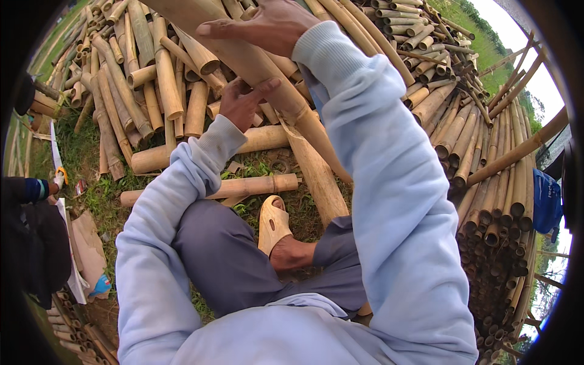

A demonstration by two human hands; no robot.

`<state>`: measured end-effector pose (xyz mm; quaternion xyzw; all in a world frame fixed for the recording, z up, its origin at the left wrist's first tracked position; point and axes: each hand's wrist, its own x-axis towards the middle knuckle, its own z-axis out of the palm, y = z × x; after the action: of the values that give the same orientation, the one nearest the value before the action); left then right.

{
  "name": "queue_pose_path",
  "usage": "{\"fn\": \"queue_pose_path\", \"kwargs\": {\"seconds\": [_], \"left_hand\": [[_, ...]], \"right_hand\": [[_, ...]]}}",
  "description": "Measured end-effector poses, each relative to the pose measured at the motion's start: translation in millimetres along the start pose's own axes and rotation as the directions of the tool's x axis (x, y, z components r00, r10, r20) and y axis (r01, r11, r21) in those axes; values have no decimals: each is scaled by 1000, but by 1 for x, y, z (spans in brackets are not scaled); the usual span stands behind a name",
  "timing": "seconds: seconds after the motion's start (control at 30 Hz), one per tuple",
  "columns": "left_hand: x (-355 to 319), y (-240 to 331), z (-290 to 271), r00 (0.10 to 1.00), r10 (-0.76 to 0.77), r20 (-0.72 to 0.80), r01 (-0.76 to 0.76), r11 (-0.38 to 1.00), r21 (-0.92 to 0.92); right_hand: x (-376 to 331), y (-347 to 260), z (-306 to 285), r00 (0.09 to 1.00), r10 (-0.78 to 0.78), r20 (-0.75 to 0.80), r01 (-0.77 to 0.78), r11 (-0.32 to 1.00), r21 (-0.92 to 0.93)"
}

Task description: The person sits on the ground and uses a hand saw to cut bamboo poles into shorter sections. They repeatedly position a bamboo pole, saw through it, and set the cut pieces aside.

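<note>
Bamboo was everywhere in the head view: a long pale bamboo pole ran slantwise from the top of the picture down toward the person's knee. The right hand lay on top of the pole near its upper end, fingers spread and curled over it, thumb pointing left. The left hand pressed against the pole's underside lower down, half closed, thumb up along the stalk. Behind both rose a heap of cut bamboo pieces; stacked bamboo poles stood at the right. A tan sandal rested on grass, beside a short bamboo section.
</note>
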<state>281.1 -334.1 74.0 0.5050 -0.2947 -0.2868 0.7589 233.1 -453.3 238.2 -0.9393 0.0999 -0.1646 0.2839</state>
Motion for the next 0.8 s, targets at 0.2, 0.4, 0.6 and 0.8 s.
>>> {"fn": "queue_pose_path", "kwargs": {"seconds": [0.2, 0.4, 0.6, 0.8], "left_hand": [[18, 8, -64, 945, -66, -320, 41, 996, -84], [10, 10, -92, 917, -152, -369, 129, 988, -86], [11, 20, -76, 912, -156, -379, 182, 983, 35], [20, 43, -80, 860, -152, -488, 360, 858, 367]], "right_hand": [[-198, 135, -10, 965, 256, 55, -253, 966, -50], [-316, 134, 15, 970, 211, -118, -241, 827, -508], [-349, 135, 45, 947, 320, -31, -300, 846, -441], [-358, 126, 92, 933, 360, 5, -347, 902, -256]]}}
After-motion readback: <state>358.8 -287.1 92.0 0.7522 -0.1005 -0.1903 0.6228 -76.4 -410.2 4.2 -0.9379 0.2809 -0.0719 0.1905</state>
